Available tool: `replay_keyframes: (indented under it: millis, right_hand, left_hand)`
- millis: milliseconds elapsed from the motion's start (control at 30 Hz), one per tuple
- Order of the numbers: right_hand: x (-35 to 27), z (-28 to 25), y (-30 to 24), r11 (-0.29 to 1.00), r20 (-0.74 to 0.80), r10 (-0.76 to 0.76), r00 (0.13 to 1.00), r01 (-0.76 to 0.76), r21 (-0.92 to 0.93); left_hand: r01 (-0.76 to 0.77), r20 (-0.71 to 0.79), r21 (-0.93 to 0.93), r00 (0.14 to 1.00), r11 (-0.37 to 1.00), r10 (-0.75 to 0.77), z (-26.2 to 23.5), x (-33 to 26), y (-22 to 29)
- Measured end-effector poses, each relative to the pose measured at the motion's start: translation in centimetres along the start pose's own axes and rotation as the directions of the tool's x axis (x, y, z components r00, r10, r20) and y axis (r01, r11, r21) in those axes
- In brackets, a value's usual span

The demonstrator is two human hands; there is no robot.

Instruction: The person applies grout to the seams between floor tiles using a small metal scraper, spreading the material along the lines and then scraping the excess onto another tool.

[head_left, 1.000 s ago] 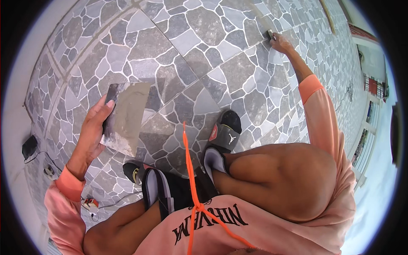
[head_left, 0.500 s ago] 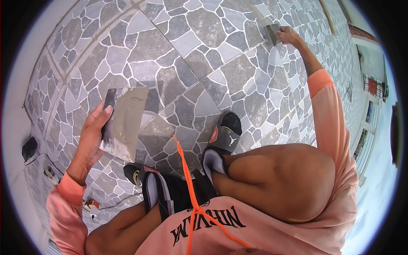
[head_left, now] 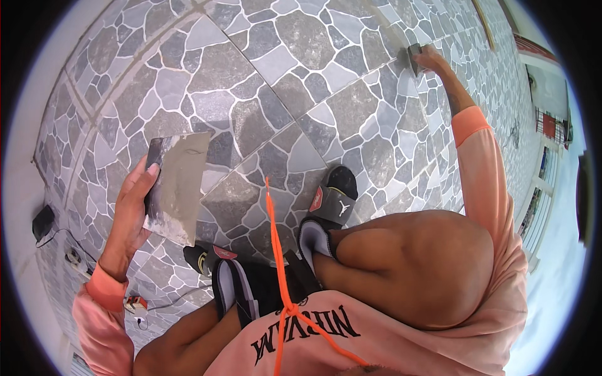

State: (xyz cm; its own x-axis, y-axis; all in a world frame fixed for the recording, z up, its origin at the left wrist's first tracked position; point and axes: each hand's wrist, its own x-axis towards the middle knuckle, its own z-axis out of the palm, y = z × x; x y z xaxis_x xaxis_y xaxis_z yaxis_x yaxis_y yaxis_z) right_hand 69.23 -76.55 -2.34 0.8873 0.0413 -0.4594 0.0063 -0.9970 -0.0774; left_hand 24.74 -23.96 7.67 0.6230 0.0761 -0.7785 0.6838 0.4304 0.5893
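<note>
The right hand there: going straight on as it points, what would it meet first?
Beyond the flat tool in the right hand, probably the tiled floor; the hand's height is unclear.

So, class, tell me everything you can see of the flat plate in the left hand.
The plate is thin, flat and four-sided; its material is unclear. Its left side shows a dark strip, while smooth-looking greyish paste covers most of the face, with a curved mark near the top and whitish smears toward the edges. The left hand grips its left edge, thumb on the face, apparently holding it face up above the tiled floor.
</note>
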Motion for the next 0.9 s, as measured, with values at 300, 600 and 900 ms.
replay_keyframes:
  millis: [300,600,900]
  right_hand:
    - [-2.1,0.5,2.6,0.987,0.073,-0.115,0.991,0.106,0.118]
    - [-5.3,5.8,1.1,0.852,-0.034,-0.451,0.892,0.419,-0.313]
    - [-7.1,3.8,3.8,0.917,0.013,0.209,0.978,-0.200,0.346]
  left_hand:
    - [0.004,-0.030,-0.002,1.000,1.000,-0.004,-1.2,0.1,-0.5]
    - [-0.027,-0.003,0.025,1.000,0.999,0.027,-0.8,0.0,-0.3]
    - [-0.021,-0.027,0.038,0.999,0.999,0.022,-0.4,-0.6,-0.1]
